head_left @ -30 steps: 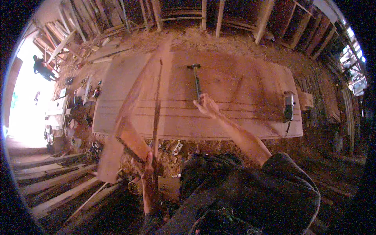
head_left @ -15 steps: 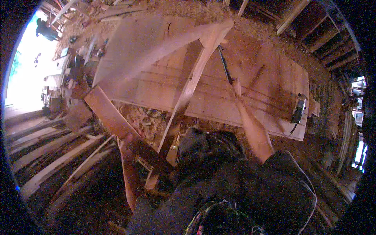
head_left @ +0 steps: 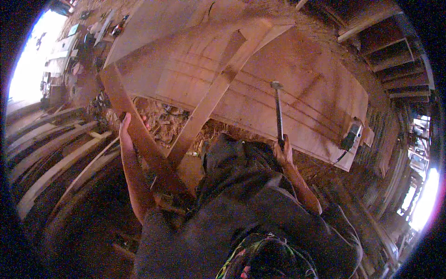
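A triangular frame of wooden boards stands in front of me, leaning over a large plywood sheet (head_left: 320, 111). My left hand (head_left: 130, 125) grips the left board (head_left: 127, 104) of this frame, the thumb on one side and fingertips showing on the other. A long middle board (head_left: 223, 88) slants from near my body to the far corner, where it meets a far board (head_left: 186, 35). On the right, my right hand (head_left: 283, 151) is closed round the handle of a hammer (head_left: 278, 109). The hammer's head points away from me and is apart from the frame.
A corded power tool (head_left: 351, 136) lies at the plywood's right edge. Long timber strips (head_left: 60, 172) are stacked on the left. Wood shavings (head_left: 167, 123) cover the ground between the boards. Wooden steps or shelving (head_left: 399, 65) stand at the far right.
My right hand has drawn the hammer back toward me, away from the frame's far corner. My left hand sits farther up the left board. The frame and the view have shifted slightly.
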`<state>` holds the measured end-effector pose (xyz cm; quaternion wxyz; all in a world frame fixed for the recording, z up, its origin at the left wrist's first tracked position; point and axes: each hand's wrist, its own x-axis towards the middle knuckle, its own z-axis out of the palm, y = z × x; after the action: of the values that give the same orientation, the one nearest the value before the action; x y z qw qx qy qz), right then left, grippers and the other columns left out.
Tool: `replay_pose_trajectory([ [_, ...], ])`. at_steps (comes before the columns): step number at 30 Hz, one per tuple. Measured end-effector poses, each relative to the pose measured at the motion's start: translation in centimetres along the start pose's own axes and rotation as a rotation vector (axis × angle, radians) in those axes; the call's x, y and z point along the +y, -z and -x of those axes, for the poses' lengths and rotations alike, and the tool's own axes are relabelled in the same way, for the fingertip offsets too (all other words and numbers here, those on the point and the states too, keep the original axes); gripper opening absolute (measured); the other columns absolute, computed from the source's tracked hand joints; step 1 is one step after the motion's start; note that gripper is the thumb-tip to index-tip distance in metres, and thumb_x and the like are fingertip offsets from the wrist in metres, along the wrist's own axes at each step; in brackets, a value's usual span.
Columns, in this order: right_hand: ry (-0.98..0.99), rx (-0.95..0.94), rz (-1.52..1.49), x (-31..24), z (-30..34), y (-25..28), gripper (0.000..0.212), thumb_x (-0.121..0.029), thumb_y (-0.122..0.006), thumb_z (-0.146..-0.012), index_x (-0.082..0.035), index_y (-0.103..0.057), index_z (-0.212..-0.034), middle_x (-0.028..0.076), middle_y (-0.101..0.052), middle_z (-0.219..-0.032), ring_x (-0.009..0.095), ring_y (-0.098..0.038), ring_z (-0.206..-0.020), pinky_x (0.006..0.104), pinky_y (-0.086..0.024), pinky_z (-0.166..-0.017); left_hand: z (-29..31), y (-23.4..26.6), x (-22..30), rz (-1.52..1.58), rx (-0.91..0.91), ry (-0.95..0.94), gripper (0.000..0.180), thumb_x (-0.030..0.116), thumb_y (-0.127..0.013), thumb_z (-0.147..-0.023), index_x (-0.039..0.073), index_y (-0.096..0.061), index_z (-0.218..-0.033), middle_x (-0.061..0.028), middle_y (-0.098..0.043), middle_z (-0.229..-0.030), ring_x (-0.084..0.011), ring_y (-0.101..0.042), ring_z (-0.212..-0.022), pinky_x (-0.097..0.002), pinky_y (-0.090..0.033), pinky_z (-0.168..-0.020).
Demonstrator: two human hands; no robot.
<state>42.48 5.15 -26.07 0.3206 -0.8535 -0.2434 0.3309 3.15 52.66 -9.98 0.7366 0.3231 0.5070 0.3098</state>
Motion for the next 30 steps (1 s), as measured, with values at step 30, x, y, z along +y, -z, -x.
replay_pose_trajectory([
  [30, 0.595, 0.140, 0.154, -21.3, -7.4, -6.0, 0.045, -0.026, -0.056, -0.104, -0.004, -0.050, -0.143, 0.028, -0.069, -0.111, 0.048, -0.069, -0.095, 0.0522, -0.056, -0.080, 0.0, -1.3, 1.0, -0.075, 0.012, -0.134, 0.045, 0.038, -0.071, -0.094, 0.002, -0.057, -0.117, -0.0143, -0.069, -0.085, -0.0280, -0.071, -0.071, -0.0420, -0.061, -0.061],
])
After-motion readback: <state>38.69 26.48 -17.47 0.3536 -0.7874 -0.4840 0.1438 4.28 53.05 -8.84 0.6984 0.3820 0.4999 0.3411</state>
